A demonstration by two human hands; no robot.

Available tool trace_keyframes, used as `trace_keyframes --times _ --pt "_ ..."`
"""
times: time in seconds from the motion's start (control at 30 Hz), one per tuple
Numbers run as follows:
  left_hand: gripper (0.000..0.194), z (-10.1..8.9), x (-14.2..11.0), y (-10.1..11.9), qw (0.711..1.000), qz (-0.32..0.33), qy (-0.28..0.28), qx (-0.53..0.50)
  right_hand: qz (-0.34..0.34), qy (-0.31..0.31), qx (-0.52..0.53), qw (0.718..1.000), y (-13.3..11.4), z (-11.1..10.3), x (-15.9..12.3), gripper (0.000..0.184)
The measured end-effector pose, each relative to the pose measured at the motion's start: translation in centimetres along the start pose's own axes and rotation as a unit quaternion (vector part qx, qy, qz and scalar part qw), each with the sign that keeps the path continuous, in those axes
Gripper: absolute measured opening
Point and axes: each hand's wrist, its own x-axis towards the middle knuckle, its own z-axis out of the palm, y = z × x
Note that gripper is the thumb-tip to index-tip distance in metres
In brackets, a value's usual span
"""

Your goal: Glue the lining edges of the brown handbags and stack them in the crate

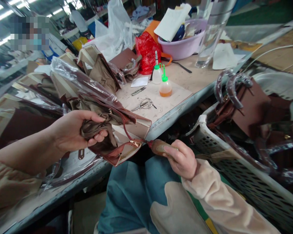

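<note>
Currently | your left hand (79, 130) grips handbag (117, 136) lining | right hand (183, 159) pinches tool (158, 147) at its clasp | finished bags fill crate (234, 169) beside it

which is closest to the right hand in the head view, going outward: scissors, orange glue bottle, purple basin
From the right hand:
1. Scissors, on the table above and left of it.
2. Orange glue bottle, farther back, beside the clear bottle.
3. Purple basin, at the far end of the table.

A handbag workshop — worktable (197, 81) with scissors (144, 104), glue bottles (165, 85), stacked bags (97, 70) — crate (234, 169) of finished ones.
</note>
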Motion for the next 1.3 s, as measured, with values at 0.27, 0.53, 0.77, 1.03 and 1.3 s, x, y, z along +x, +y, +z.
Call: trace_keyframes --times 0.27,0.53,0.77,1.03,1.3 --pt "0.017 0.6 0.2 1.6 0.998 0.043 -0.038 0.021 0.004 0.019 -0.01 1.0 0.5 0.2 0.4 0.034" --pt "0.017 1.2 0.8 2.8 0.992 0.078 -0.098 0.012 0.028 0.018 0.008 0.999 0.8 0.1 0.4 0.03" --pt "0.015 2.1 1.0 3.6 0.986 0.117 -0.118 0.008 0.07 0.03 0.029 0.997 0.4 0.2 0.0 0.027" --pt "0.015 2.2 1.0 3.4 0.986 0.12 -0.112 0.002 0.048 0.011 0.014 0.999 0.4 -0.5 0.1 0.029" --pt "0.011 2.4 0.8 3.4 0.984 0.133 -0.118 0.006 0.04 0.003 0.036 0.999 0.3 0.2 -0.3 0.027"
